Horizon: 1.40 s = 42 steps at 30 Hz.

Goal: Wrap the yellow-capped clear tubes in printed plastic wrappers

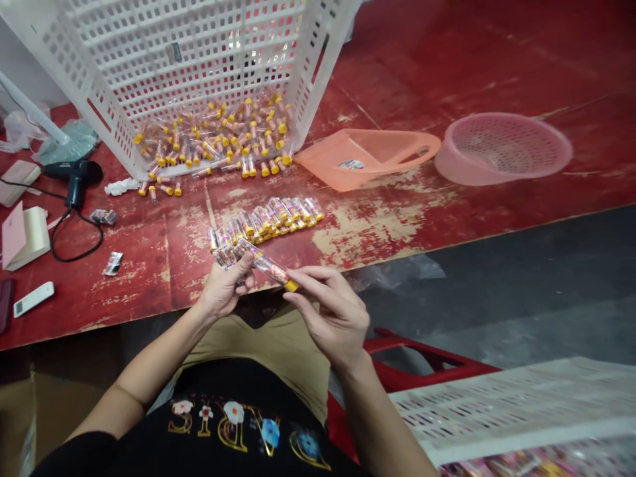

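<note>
My left hand is closed around several small clear wrappers or tubes near the table's front edge. Between the thumb and fingers of my right hand is the yellow-capped end of a clear tube with a printed label. The other end of that tube reaches my left thumb. Just beyond both hands, a stacked row of yellow-capped tubes lies on the red table. Farther back, many more tubes are heaped in a tipped white crate, some spilling past its rim.
An orange scoop and a pink basket stand right of the crate. At left are a dark heat gun, its looped cord, a white box and a white remote. Another white crate sits at lower right.
</note>
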Each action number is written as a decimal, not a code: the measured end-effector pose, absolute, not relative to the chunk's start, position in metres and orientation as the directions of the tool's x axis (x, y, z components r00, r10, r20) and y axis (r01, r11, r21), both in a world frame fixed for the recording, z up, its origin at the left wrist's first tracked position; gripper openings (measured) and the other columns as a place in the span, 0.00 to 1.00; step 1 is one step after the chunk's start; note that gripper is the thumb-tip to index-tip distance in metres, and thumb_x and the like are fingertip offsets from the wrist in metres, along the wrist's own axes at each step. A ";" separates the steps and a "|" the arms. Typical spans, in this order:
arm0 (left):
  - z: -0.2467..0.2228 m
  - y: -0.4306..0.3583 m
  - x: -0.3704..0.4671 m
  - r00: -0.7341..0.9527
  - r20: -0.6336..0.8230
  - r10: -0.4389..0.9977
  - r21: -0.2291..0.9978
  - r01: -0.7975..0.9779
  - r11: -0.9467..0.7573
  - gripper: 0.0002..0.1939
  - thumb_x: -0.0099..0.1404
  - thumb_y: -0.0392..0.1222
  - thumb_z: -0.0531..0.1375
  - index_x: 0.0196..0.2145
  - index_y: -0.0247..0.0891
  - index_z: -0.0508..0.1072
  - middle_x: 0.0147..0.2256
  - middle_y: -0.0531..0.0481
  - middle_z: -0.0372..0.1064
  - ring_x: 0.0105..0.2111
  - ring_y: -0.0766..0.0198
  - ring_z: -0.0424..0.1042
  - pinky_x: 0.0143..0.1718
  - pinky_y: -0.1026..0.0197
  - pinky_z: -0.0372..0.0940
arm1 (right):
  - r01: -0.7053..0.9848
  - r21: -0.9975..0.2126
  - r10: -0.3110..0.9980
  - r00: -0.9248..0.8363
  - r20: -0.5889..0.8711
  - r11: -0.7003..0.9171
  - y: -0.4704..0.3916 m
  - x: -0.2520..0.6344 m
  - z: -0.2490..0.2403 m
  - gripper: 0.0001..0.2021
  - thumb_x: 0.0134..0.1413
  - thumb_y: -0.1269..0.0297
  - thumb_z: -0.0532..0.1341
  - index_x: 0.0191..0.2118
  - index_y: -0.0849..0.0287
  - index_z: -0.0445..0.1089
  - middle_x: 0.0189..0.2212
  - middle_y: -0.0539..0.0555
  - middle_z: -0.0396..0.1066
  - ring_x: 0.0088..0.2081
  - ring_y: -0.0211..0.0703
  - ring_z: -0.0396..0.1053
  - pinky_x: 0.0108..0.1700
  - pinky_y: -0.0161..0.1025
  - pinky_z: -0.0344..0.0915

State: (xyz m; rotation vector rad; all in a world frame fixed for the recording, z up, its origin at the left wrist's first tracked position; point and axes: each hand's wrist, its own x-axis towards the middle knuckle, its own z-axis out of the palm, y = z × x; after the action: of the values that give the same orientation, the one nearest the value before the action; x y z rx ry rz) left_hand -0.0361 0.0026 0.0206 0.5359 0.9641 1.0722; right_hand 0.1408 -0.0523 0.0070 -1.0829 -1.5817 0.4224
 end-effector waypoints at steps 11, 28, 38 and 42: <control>0.015 -0.013 -0.028 0.190 -0.281 0.941 0.889 -0.319 0.330 0.23 0.55 0.58 0.70 0.27 0.34 0.70 0.14 0.54 0.62 0.11 0.77 0.53 0.13 0.70 0.43 | 0.182 -0.886 0.872 0.177 0.456 0.426 -0.054 0.116 0.002 0.20 0.59 0.74 0.62 0.53 0.45 0.76 0.47 0.54 0.77 0.47 0.47 0.76 0.50 0.47 0.75; 0.018 -0.016 -0.015 0.191 -0.209 0.959 0.899 -0.348 0.265 0.30 0.60 0.48 0.69 0.57 0.39 0.69 0.20 0.61 0.63 0.12 0.75 0.60 0.11 0.71 0.47 | 0.150 -0.933 0.856 0.372 0.359 0.326 -0.049 0.111 0.003 0.12 0.56 0.73 0.66 0.43 0.50 0.80 0.36 0.52 0.78 0.38 0.40 0.75 0.40 0.39 0.74; -0.006 -0.004 -0.011 0.195 -0.274 0.942 0.876 -0.353 0.328 0.24 0.58 0.49 0.70 0.48 0.35 0.73 0.19 0.59 0.64 0.12 0.76 0.60 0.12 0.72 0.47 | 0.091 -0.960 0.875 0.396 0.279 0.264 -0.044 0.114 -0.010 0.10 0.56 0.72 0.66 0.41 0.51 0.81 0.36 0.52 0.79 0.39 0.40 0.76 0.43 0.38 0.74; -0.007 0.005 -0.004 0.215 -0.338 0.916 0.805 -0.437 0.400 0.35 0.54 0.53 0.72 0.56 0.38 0.69 0.28 0.52 0.73 0.18 0.72 0.68 0.15 0.71 0.54 | -0.008 -0.986 0.846 0.515 0.138 0.166 -0.019 0.126 -0.038 0.08 0.55 0.65 0.67 0.40 0.55 0.81 0.36 0.53 0.80 0.35 0.41 0.76 0.38 0.39 0.75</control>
State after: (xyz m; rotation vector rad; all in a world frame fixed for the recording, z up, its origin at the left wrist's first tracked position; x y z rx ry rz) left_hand -0.0036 0.0049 -0.0070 0.6323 0.9217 1.0298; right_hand 0.1257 -0.0194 -0.0384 -1.2659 -0.8435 0.7238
